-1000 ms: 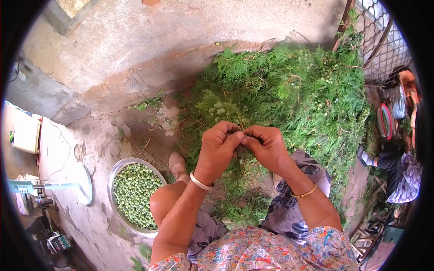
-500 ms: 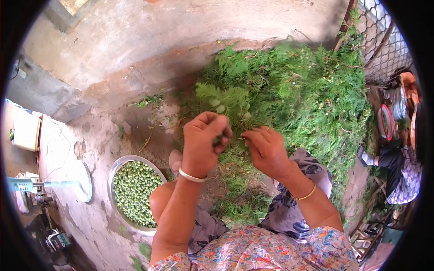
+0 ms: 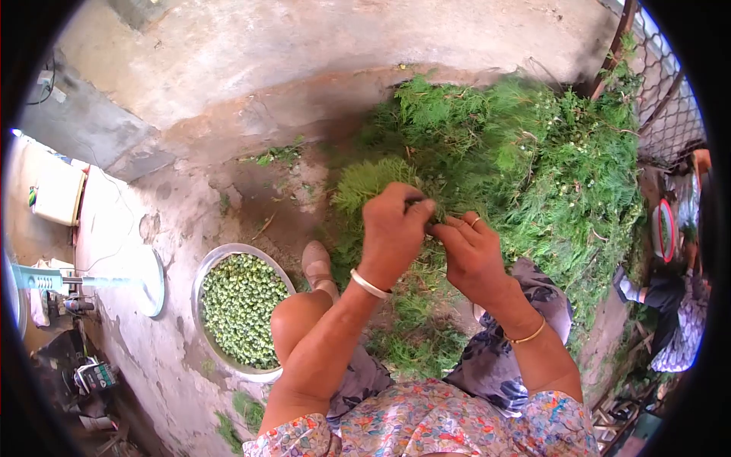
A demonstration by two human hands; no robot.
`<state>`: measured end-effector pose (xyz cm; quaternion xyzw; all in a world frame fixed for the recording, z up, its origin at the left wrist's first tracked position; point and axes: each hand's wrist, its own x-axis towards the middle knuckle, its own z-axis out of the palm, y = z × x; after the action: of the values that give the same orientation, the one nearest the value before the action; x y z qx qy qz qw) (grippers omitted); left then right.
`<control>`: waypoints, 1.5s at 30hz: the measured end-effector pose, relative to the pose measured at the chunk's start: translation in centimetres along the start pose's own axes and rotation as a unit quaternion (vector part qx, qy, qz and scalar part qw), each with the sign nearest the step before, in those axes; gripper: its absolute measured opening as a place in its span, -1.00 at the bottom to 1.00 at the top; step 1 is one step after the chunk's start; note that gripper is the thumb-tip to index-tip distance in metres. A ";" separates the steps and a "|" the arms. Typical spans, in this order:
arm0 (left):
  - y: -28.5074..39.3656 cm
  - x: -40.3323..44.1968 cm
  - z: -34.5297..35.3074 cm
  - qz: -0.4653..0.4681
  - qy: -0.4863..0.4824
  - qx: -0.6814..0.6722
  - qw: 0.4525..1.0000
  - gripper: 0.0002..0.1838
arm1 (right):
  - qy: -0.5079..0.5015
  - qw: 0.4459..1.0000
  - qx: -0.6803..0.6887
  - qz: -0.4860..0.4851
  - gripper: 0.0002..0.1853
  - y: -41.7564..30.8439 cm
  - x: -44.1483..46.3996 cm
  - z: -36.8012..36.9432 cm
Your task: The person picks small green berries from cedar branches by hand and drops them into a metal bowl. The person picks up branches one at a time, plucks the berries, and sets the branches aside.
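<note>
My left hand (image 3: 394,232) is closed, its thumb and fingers pinched together close to the fingertips of my right hand. What lies inside its fingers is hidden. My right hand (image 3: 474,255), with a ring on one finger, pinches the stem end of a feathery green sprig (image 3: 371,183). The sprig's leafy part spreads out beyond my left hand, partly covered by it. Behind both hands lies a large heap of cut green branches (image 3: 563,175). A round metal basin (image 3: 199,305) full of small green cones (image 3: 242,312) stands on the floor to the left of my knee.
A pale wall (image 3: 320,53) runs along the far side, and wire mesh (image 3: 666,99) stands at the upper right. A standing fan (image 3: 148,282) is at the left. Another person's leg (image 3: 659,293) and a red-rimmed container (image 3: 666,231) appear at the right edge.
My hands have come together, the left fingers now meeting the right fingertips at the sprig. The view has shifted a little, so the basin and heap sit further right and lower.
</note>
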<state>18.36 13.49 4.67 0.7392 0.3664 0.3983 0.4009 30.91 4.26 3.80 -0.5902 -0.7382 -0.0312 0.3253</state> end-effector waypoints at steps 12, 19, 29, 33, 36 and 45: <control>-0.9 2.0 -5.1 -0.250 -0.073 -0.601 0.756 -0.76 | 0.067 0.915 0.266 0.295 -0.66 -1.1 0.5 -2.1; -0.2 1.4 -2.9 -0.320 0.030 -0.398 0.859 -0.86 | 0.077 0.924 0.246 0.283 -0.68 -0.9 0.7 -2.1; -0.8 1.1 -1.1 -0.322 0.108 -0.278 0.899 -0.67 | 0.022 0.962 0.213 0.170 -0.68 -0.8 0.3 -1.4; -0.8 1.3 -1.7 -0.364 0.106 -0.329 0.865 -0.68 | 0.026 0.962 0.223 0.154 -0.66 -0.7 0.2 -1.4; -1.3 1.3 -1.6 -0.343 0.090 -0.333 0.874 -0.72 | -0.002 0.967 0.209 0.146 -0.64 -0.7 0.1 -1.3; -0.8 1.4 -1.5 -0.349 0.100 -0.331 0.871 -0.77 | 0.005 0.971 0.207 0.116 -0.66 -0.7 0.1 -1.8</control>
<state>17.43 15.52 4.92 0.3430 0.4858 0.4023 0.6961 31.07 3.38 5.49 -0.5917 -0.6533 0.1576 0.4453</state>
